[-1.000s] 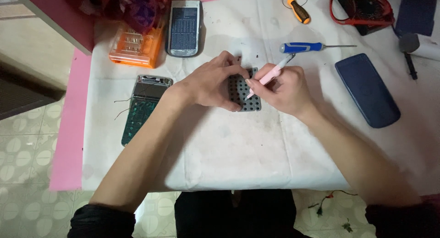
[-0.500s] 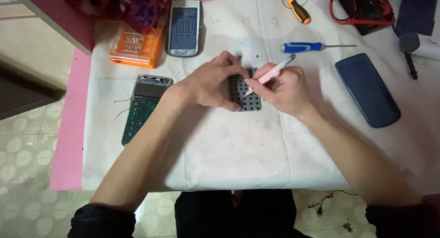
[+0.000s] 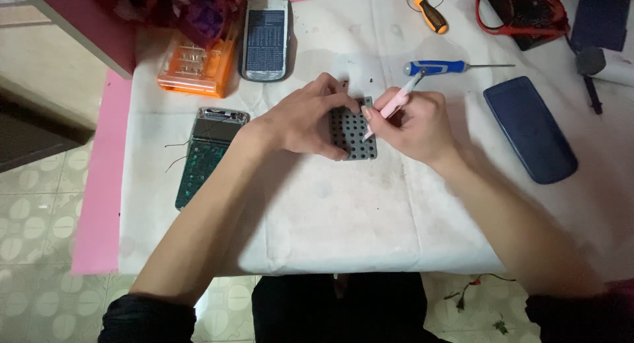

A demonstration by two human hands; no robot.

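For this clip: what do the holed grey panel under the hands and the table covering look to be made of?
The holed grey panel, held by the left hand, looks like moulded plastic, matte: a regular grid of holes and an even dull surface. The table covering looks like white cloth or thick paper; it shows creases and stains, but its weave cannot be made out.

Pink-edged table (image 3: 99,204) under white cloth (image 3: 370,217), pale patterned floor tiles (image 3: 33,204), dim light

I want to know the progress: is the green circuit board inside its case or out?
Out. The green circuit board lies bare on the white cloth, left of the hands, with thin wires sticking out.
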